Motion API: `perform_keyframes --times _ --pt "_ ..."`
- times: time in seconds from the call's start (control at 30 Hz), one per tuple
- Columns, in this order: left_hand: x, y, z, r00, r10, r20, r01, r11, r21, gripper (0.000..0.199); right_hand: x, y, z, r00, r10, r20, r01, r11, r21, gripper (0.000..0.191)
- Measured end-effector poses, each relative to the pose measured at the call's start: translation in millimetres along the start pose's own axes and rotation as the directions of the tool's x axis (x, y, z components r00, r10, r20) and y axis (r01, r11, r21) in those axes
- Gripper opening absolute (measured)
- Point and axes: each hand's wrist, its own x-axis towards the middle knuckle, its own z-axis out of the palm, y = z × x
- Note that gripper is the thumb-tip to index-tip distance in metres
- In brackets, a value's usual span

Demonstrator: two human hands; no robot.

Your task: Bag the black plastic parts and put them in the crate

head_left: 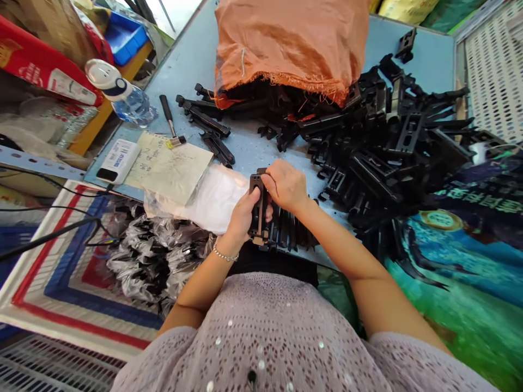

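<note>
My left hand (242, 213) is closed around a long black slotted part (258, 209), its thumb lying along the face. My right hand (286, 185) grips the upper end of the same part, with its fingers curled over. Just right of and below my hands, a row of similar black parts (288, 231) stands side by side along the table's near edge. A stack of thin white plastic bags (223, 193) lies by my left hand. Beyond it sits a cardboard sheet (174, 169) with handwriting.
An orange woven sack (290, 43) spills black parts into a large heap (376, 147) on the right. A hammer (168, 117), a white box (119, 160) and a water bottle (126, 98) are at left. Below, a white basket (36, 261) holds bagged parts (151, 261).
</note>
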Motion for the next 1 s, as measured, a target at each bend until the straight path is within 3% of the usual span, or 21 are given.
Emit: perform_keyframes --times 0.1,0.2,0.3,0.37,0.5,0.6,0.67,0.77,0.83,0.9,1.0 --pt "0.1 -3.6 0.7 0.995 0.052 -0.086 -0.055 0.998 -0.033 0.046 -1.1 -3.9 6.9 0.991 0.092 0.099 -0.098 0.993 0.064 0.063" --pt "5.8 -2.5 -6.0 0.973 0.119 -0.200 -0.128 0.991 -0.034 0.044 -39.0 -21.0 15.3 0.981 -0.046 0.187 0.023 0.992 0.125 0.062" --pt "4.9 -5.8 -18.2 0.973 0.136 -0.185 -0.119 0.988 0.101 0.042 -84.9 -25.8 19.7 0.961 -0.126 0.248 0.091 0.985 0.150 0.059" --pt "1.6 -13.5 -29.0 0.972 0.185 -0.143 -0.143 0.954 0.262 0.045 -108.8 -14.1 16.8 0.968 -0.052 0.246 0.027 0.994 0.102 0.057" --pt "1.2 -42.7 -44.3 0.977 0.203 -0.063 -0.146 0.856 0.496 0.056 -149.3 28.3 5.3 0.989 0.120 0.085 -0.103 0.979 -0.177 0.043" --pt "9.6 -66.5 -39.1 0.983 0.184 0.001 -0.153 0.811 0.565 0.056 -179.3 52.9 1.0 0.978 0.193 0.077 -0.165 0.948 -0.273 0.053" --pt "15.6 -74.6 -30.9 0.988 0.151 0.023 -0.139 0.828 0.543 0.053 -192.8 60.1 -3.8 0.974 0.219 0.067 -0.189 0.935 -0.300 0.050" --pt "14.1 -69.3 -20.1 1.000 0.004 -0.030 0.009 0.911 0.412 0.048 -192.3 55.2 -19.3 0.980 0.190 -0.056 -0.198 0.941 -0.274 0.041" --pt "2.1 -57.5 -14.4 0.994 -0.110 0.024 0.093 0.927 0.363 0.047 -177.6 42.8 -32.0 0.992 0.081 -0.098 -0.098 0.979 -0.181 0.043" --pt "-15.7 -43.5 -9.5 0.955 -0.211 0.206 0.113 0.907 0.405 0.043 -156.3 28.0 -42.4 0.994 -0.110 0.000 0.110 0.990 -0.083 0.049" --pt "-37.7 -21.5 -12.8 0.841 -0.293 0.454 0.057 0.884 0.464 0.040 -125.5 15.1 -50.9 0.906 -0.351 0.238 0.351 0.935 0.043 0.048"
